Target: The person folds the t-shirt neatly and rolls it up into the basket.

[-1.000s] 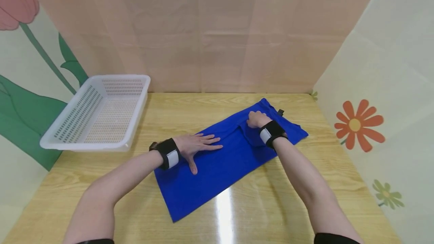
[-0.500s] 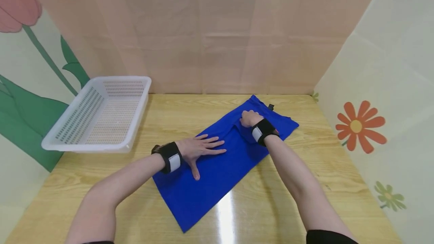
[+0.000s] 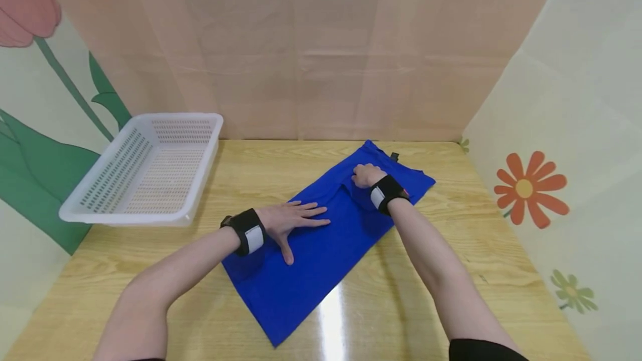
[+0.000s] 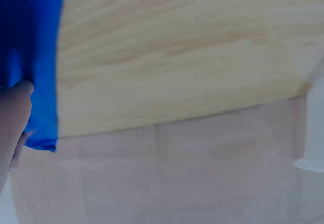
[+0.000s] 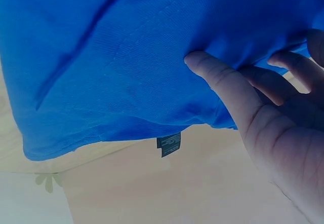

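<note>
A folded blue garment (image 3: pixel 321 261) lies slantwise on the table, its far end pointing to the back right. My left hand (image 3: pixel 288 222) rests flat on its left part, fingers spread. Near the far end my right hand (image 3: pixel 368 175) has its fingers curled and pinches the fabric, which bunches into a fold beneath. In the right wrist view, the thumb presses on the blue cloth (image 5: pixel 142 62) and the fingertips are partly hidden by it. A small dark label (image 5: pixel 170 144) sticks out from the garment's edge. The left wrist view catches only the garment's edge (image 4: pixel 45 72) and part of the hand.
A white plastic basket (image 3: pixel 188 213) with slotted walls stands at the back left of the wooden table (image 3: pixel 261 160). A pinkish cloth wall (image 3: pixel 321 71) rises behind the table. Flower-printed sheets (image 3: pixel 592 127) hang at both sides.
The garment has turned: its far end has shifted left with my right hand, and its near corner has moved down and right. My left hand has stayed nearly in place.
</note>
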A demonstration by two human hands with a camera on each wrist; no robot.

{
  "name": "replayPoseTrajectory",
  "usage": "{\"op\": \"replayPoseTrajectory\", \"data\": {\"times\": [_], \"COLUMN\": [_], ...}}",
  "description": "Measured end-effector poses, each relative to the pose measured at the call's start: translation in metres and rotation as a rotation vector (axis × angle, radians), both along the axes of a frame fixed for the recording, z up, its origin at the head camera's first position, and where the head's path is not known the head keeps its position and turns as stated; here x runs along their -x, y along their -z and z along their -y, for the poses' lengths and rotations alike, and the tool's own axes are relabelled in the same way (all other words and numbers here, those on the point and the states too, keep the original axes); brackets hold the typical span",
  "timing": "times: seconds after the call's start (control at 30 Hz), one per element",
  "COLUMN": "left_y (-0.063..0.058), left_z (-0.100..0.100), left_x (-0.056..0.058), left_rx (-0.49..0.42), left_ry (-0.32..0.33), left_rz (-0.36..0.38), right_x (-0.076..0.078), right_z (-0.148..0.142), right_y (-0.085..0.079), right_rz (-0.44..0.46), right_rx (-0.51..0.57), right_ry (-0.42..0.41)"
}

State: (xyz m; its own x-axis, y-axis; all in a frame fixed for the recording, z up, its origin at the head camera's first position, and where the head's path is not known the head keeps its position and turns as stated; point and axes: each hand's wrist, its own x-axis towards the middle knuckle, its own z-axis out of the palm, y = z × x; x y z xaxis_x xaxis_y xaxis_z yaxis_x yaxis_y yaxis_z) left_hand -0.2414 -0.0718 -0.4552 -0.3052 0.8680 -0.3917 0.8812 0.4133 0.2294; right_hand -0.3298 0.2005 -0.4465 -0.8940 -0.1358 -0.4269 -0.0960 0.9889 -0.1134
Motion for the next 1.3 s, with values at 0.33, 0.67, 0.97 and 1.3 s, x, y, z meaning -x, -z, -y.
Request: {"op": "replayPoseTrajectory", "data": {"times": [0.33, 0.67, 0.97, 1.3], "left_y": [-0.003, 0.005, 0.0, 0.001], "left_z": [0.002, -0.002, -0.006, -0.007], "left_x": [-0.003, -0.02, -0.022, -0.013], "left_rx": [-0.002, 0.01, -0.026, 0.069], "left_ry": [-0.013, -0.052, 0.001, 0.064], "left_rz": [0.099, 0.046, -0.015, -0.082], "right_x": [0.0, 0.001, 0.001, -0.017], "right_z": [0.002, 0.012, 0.011, 0.023], "right_y": [-0.004, 0.0, -0.01, -0.013], "right_rz": [0.008, 0.013, 0.042, 0.021], "right_rx": [0.001, 0.034, 0.054, 0.042], "right_ry": [-0.089, -0.123, -0.051, 0.144]}}
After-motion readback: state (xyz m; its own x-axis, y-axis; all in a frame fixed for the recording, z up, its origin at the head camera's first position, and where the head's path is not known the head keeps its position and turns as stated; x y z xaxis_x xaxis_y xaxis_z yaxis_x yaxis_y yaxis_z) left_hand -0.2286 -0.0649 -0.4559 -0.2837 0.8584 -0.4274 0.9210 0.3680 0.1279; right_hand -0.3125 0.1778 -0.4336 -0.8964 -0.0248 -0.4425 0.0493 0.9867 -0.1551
